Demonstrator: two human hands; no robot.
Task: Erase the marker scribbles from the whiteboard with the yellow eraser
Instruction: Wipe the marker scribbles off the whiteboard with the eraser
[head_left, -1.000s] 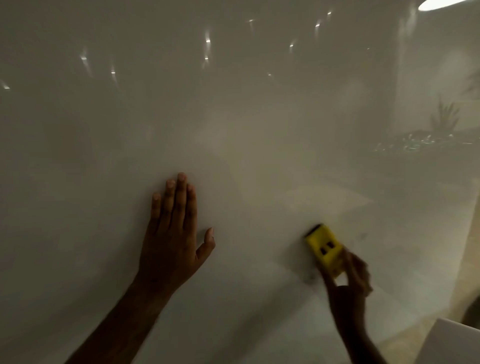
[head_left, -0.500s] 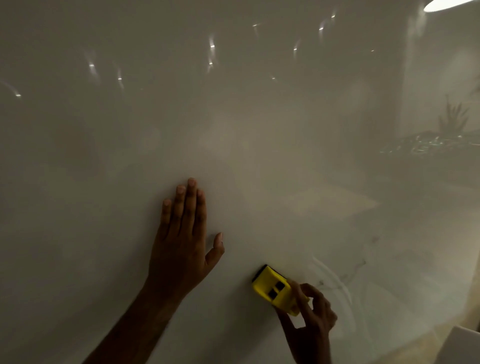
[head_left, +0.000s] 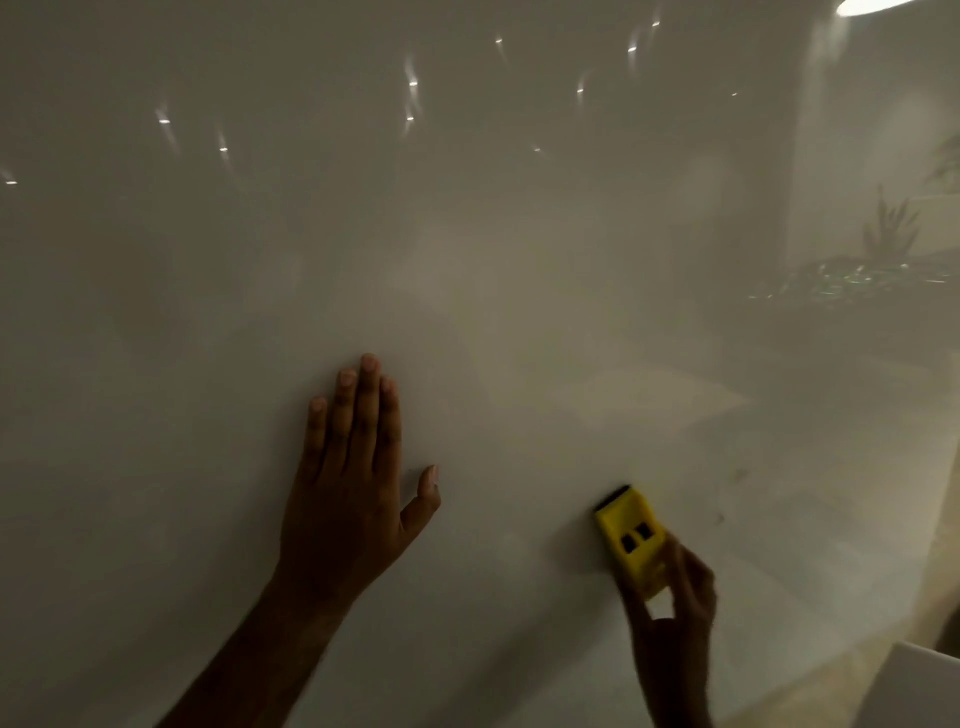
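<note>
A glossy whiteboard (head_left: 467, 260) fills almost the whole view. My left hand (head_left: 353, 478) lies flat against it, palm down, fingers together and pointing up, thumb out to the right. My right hand (head_left: 670, 618) grips the lower end of the yellow eraser (head_left: 631, 540), which is pressed on the board at lower right, its dark felt edge at the top. Faint grey marker smudges (head_left: 740, 474) remain on the board just right of the eraser. Elsewhere the board looks clean.
The board mirrors ceiling lights and a plant (head_left: 888, 234) at the right. The board's right edge curves down at far right, with a beige floor (head_left: 831, 675) and a white corner of some object (head_left: 924, 686) beyond it.
My right hand has swept the eraser from the lower middle of the board back up and to the right. The dark scribble lines seen half a second ago are gone. My left hand stayed put.
</note>
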